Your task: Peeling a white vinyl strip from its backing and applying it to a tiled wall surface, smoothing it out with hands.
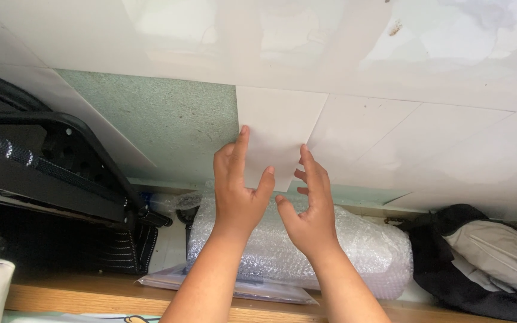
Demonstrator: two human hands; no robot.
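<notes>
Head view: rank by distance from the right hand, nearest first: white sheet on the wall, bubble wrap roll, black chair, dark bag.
1. White sheet: touching the right hand, directly above it on the wall.
2. Bubble wrap roll: just below and behind the hand.
3. Dark bag: lower right.
4. Black chair: far left, beyond the left hand.
</notes>
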